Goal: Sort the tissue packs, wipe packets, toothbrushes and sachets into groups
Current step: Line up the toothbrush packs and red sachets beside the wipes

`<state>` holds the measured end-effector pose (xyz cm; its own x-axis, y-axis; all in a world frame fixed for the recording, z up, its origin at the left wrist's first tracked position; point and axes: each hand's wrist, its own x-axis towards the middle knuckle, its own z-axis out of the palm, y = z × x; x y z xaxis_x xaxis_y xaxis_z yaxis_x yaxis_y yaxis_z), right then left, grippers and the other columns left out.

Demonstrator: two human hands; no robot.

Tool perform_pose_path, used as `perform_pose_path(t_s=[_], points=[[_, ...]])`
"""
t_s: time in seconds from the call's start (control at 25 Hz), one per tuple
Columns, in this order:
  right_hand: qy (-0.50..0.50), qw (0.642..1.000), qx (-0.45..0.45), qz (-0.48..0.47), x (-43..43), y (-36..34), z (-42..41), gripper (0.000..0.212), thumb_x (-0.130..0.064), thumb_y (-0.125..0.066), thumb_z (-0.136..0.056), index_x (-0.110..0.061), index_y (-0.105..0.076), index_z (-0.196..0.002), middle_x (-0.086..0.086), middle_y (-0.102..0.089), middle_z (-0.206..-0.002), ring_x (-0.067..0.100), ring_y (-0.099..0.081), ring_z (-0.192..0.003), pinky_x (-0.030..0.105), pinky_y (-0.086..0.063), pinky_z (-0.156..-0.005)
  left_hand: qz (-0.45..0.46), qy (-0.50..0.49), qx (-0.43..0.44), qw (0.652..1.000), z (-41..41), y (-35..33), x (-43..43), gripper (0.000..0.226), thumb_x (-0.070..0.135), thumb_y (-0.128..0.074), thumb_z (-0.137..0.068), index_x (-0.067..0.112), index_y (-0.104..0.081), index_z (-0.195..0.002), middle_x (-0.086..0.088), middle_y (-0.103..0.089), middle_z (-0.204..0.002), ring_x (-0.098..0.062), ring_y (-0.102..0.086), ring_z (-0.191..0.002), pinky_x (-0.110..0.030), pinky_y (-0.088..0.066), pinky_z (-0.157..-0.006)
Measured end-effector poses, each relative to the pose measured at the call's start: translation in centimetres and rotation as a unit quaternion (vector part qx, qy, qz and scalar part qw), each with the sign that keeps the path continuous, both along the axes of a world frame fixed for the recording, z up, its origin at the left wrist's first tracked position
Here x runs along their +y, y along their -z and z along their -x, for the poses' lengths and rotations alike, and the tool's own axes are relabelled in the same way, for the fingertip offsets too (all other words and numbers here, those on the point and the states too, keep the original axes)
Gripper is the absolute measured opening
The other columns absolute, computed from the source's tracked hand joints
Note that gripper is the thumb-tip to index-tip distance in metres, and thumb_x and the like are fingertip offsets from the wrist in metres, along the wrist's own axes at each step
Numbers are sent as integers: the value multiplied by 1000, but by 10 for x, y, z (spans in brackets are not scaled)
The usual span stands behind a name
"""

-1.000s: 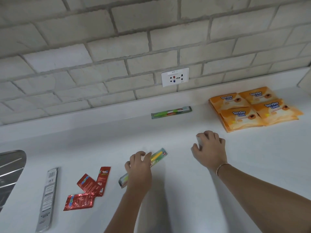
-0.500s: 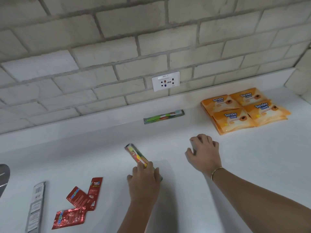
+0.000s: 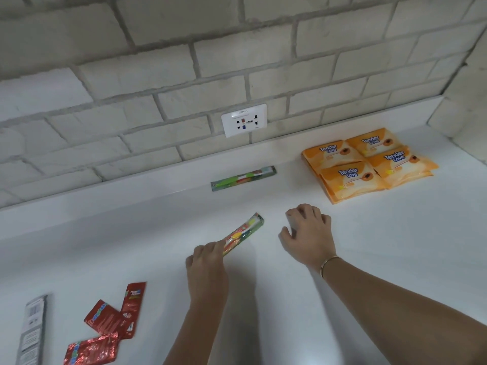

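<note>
— Any writing you can read?

— "Tender Love" on each of the four orange packs (image 3: 369,164), laid overlapping near the worktop's (image 3: 395,246) far right corner. The socket plate (image 3: 244,120) on the brick wall reads "9PP-1".

— The grips?

— The left hand (image 3: 208,264) is closed on the near end of a wrapped toothbrush (image 3: 243,233), whose long axis runs diagonally, free end pointing toward the far right. The right hand (image 3: 308,233) lies curled, knuckles up, on the worktop just beside it; whether it grips anything, I cannot tell.

— The rest?

— Another wrapped toothbrush (image 3: 243,178) lies along the far edge. Three red sachets (image 3: 110,325) cluster by the near left corner, beside a grey packet (image 3: 33,330).
</note>
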<state>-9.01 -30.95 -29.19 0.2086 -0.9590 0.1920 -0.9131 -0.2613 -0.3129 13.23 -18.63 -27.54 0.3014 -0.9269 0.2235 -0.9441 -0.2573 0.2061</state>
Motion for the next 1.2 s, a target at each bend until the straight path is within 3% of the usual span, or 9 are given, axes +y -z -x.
perform_pose_path(t_s=[0.12, 0.32, 0.48, 0.72, 1.2], points=[[2, 1000, 0, 1, 1, 1, 0, 26, -42, -54, -80, -29, -59, -102, -7, -51, -110, 20, -46, -110, 41, -37, -91, 20, -1, 2, 1000, 12, 5, -13, 57, -15, -72, -55, 14, -72, -103, -6, -67, -99, -32, -61, -81, -41, -50, -65], [4, 1000, -3, 0, 4, 2, -2, 27, -42, -55, -81, -28, -60, -103, -6, -51, -111, 19, -46, -110, 41, -37, -92, 26, 69, -28, 997, 18, 10, -43, 53, -16, -68, -49, 7, -73, -96, -8, -66, -86, -34, -59, -70, -39, -46, -56], [-5, 1000, 11, -6, 1, -1, -1, 26, -44, -52, -83, -28, -59, -103, -5, -50, -114, 19, -46, -111, 42, -39, -92, 11, 106, -74, 992, 6, -3, -103, 47, -12, -75, -51, 15, -77, -90, -4, -70, -77, -31, -63, -65, -34, -48, -52], [-1, 1000, 13, -4, 0, 1, 1, 27, -46, -52, -83, -28, -58, -104, -6, -49, -114, 19, -45, -112, 41, -37, -91, -34, 157, -116, 980, -2, -4, -164, 41, -5, -85, -62, 12, -78, -98, -9, -75, -92, -33, -70, -82, -41, -58, -67], [7, 1000, 6, -10, -2, 1, 1, 29, -46, -51, -83, -29, -58, -106, -7, -50, -114, 19, -45, -113, 42, -37, -92, -53, 177, -128, 974, 6, -8, -192, 37, -2, -79, -69, 11, -76, -103, -10, -77, -101, -33, -71, -92, -43, -58, -73]])
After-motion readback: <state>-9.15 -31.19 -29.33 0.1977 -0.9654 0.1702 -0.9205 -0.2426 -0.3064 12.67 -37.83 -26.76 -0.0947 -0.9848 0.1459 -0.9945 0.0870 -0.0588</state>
